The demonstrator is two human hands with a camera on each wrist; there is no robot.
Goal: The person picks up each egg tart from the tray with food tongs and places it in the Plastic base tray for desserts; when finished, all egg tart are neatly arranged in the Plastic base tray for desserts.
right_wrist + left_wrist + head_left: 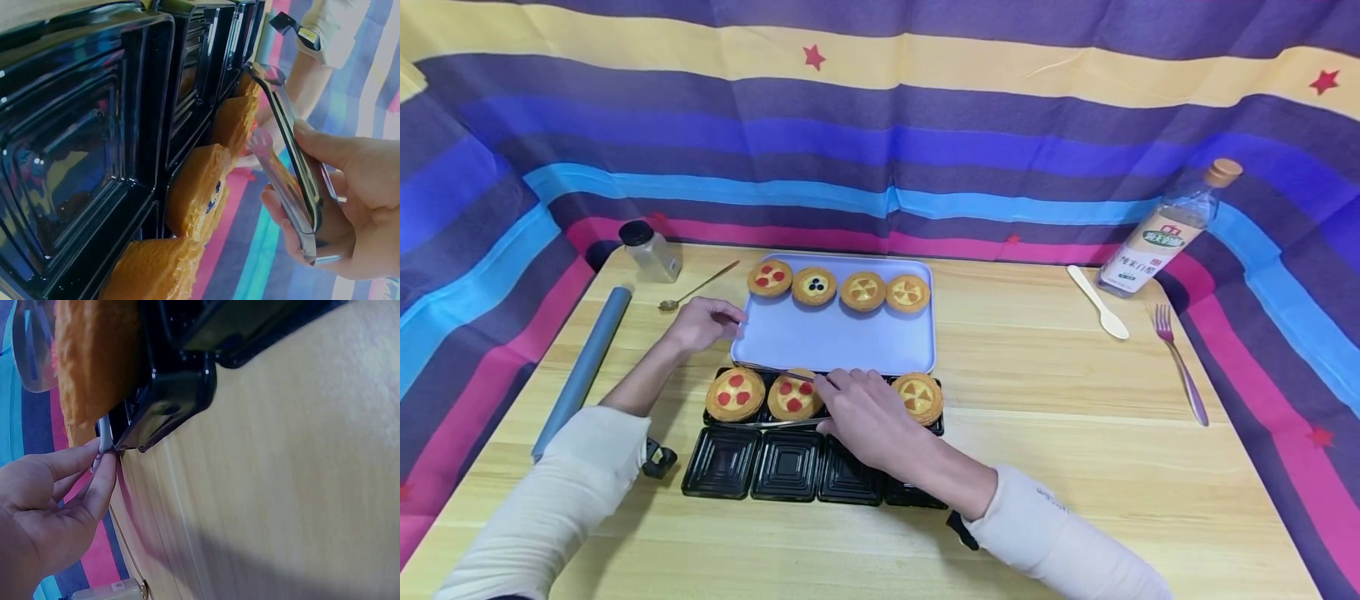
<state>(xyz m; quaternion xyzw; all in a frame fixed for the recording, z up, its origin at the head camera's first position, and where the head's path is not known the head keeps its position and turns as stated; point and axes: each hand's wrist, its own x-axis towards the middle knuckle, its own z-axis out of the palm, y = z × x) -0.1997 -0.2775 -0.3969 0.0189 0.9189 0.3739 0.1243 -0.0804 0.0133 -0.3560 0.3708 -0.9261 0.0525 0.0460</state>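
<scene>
My right hand (857,408) grips metal tongs (778,375), whose two arms reach left around a red-dotted tart (793,396) in the far row of a black compartment tray (786,467). The right wrist view shows the tongs (294,162) beside the tarts (197,187). Another red-dotted tart (735,393) and a yellow tart (917,396) sit in the same row. My left hand (703,321) pinches the left edge of a lavender tray (835,342); the left wrist view shows fingertips (103,465) on that edge. Several tarts (838,287) line its far side.
A lidded jar (651,250), gold spoon (696,290) and grey-blue rolling pin (583,367) lie at the left. A white spoon (1097,302), bottle (1165,233) and fork (1180,362) lie at the right. Striped cloth walls the table's back and sides.
</scene>
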